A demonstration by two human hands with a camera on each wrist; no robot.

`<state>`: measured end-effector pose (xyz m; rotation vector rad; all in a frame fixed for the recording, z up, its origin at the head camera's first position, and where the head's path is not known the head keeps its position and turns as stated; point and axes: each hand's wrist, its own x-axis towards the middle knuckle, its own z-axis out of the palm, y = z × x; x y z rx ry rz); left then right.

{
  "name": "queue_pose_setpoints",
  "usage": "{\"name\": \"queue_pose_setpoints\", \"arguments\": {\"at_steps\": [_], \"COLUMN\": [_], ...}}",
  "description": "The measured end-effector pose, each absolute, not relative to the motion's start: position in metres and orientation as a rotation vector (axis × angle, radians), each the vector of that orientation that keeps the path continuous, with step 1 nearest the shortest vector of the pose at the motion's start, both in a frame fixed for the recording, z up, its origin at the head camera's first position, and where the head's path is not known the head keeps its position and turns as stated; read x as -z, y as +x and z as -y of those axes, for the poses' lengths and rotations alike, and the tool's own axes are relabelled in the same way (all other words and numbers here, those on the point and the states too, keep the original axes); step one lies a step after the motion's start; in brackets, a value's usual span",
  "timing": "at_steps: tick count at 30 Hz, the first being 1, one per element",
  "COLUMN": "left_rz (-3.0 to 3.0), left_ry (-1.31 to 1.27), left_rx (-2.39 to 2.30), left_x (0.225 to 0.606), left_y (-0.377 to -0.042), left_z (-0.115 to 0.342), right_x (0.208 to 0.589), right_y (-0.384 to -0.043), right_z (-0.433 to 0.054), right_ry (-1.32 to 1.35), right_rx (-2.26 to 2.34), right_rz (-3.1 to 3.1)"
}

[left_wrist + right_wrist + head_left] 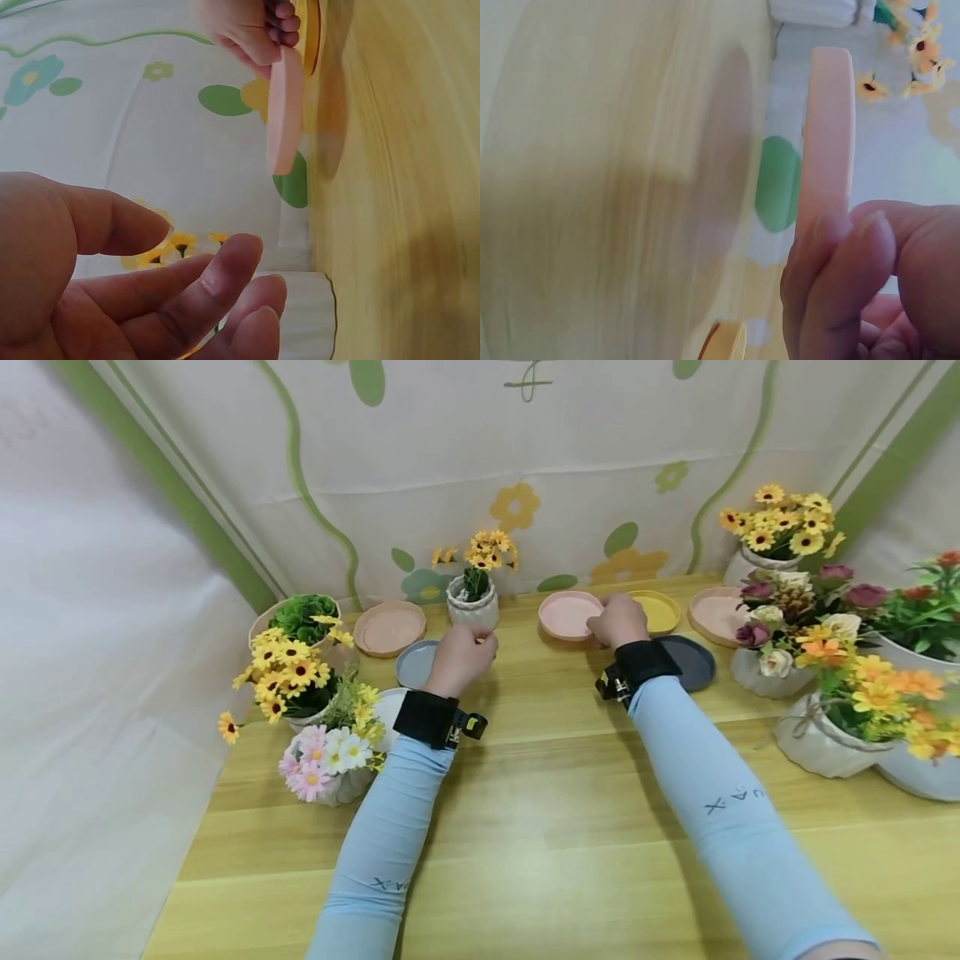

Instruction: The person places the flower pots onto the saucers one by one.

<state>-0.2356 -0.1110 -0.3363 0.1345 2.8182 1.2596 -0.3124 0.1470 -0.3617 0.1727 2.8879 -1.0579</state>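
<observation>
Head view — tabletop point(525, 827) stretches between sleeves point(382, 852); right hand point(621, 622) pinches the pink dish point(567, 614) by its edge — left hand point(460, 660) hovers, loosely spread.

Cloth-walled booth point(90, 635), dressed as a small display corner; type of building uncertain from this close view. Wood-grain table point(540, 860), pale backdrop point(450, 410) printed with blossoms point(515, 507) and vines point(293, 435), potted flowers point(296, 675) at both sides.

Pink saucer point(829, 139) partly hidden by fingers point(853, 274); red-flowered plant point(926, 617) cropped.
</observation>
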Motion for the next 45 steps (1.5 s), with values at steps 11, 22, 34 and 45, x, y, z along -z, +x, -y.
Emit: {"name": "queue_pose_setpoints", "arguments": {"at_steps": [11, 22, 34, 45], "left_rz": [-2.789, -2.479, -2.27, -2.348], "left_ry": [0.041, -0.118, -0.242, -0.227], "left_rx": [-1.278, -1.573, -1.651, -1.633], "left_x": [0.346, 0.362, 0.38, 0.384], "left_y": [-0.246, -0.276, -0.305, -0.311], "left_z": [0.114, 0.091, 0.077, 0.076], "right_x": [0.369, 0.37, 0.381, 0.39], "right_y": [-0.324, -0.335, -0.345, -0.348], "right_z": [-0.123, -0.105, -0.1, -0.1], "right_ry": [0.108, 0.083, 0.103, 0.134], "right_rx": [1.19, 1.231, 1.259, 1.262], "right_rz": [-2.84, -2.772, -2.747, -2.63]}}
